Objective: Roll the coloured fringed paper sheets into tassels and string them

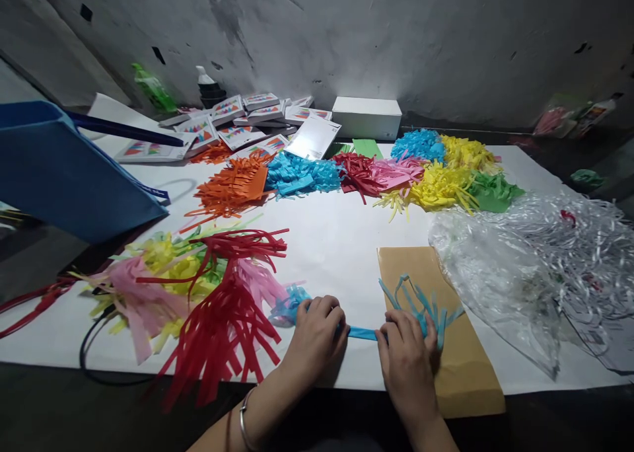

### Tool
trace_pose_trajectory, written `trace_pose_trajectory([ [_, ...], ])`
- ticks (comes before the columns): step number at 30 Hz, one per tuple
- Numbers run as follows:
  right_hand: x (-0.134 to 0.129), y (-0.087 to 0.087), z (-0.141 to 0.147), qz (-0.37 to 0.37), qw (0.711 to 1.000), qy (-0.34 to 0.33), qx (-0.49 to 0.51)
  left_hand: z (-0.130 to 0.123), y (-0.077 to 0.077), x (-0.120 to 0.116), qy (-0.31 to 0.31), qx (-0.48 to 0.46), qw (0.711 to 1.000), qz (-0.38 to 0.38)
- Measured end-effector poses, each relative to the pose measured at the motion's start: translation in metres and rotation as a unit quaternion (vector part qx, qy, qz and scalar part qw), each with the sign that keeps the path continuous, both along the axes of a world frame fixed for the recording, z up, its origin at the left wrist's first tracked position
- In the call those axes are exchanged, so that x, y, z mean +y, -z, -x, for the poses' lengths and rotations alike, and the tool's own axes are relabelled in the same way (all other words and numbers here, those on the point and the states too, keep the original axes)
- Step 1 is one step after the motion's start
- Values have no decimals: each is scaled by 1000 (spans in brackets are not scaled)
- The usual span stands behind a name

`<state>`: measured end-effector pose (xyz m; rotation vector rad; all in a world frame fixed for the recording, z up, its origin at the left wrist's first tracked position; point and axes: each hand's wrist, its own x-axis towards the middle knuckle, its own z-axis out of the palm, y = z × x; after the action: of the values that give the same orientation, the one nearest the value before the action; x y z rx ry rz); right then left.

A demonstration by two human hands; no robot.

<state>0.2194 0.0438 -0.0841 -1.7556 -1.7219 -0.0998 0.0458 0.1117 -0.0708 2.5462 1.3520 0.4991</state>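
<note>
A blue tissue-paper tassel (361,333) stretches between my two hands, its middle pulled into a narrow band. My left hand (317,330) is closed on one end, and some blue fringe shows beyond its fingers. On the other end my right hand (407,346) is closed too, with cut blue strips fanning out past it. Those strips lie over a brown paper sheet (463,373) at the table's front. Close to my left hand sit a red tassel (218,326) and a pink tassel (153,293), piled with yellow and green ones.
Fringed paper bundles, including orange (232,184) and yellow (440,188), line the back. Several flat boxes (198,135) and a white box (366,117) stand behind. Clear plastic (500,287) and white ribbon (589,254) lie right; a blue bag (74,174) stands left.
</note>
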Motion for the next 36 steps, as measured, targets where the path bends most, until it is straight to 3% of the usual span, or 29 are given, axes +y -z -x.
trace_pose_trajectory([
  [6,0,3,5,2,991,-125,-45,3,-1,4,30,-2,1000,0],
  [13,5,4,9,16,992,-124,-17,13,4,5,134,-37,988,-61],
  [20,2,6,7,19,987,-161,-13,11,14,4,119,-56,990,-48],
  [27,-13,3,-18,-7,990,-136,23,12,7,0,99,-56,993,-26],
  [34,-4,-4,-4,31,999,-35,12,-4,-2,-4,38,-5,999,-22],
  [36,-4,-3,-2,31,999,-28,0,-4,-2,-1,52,4,998,-26],
])
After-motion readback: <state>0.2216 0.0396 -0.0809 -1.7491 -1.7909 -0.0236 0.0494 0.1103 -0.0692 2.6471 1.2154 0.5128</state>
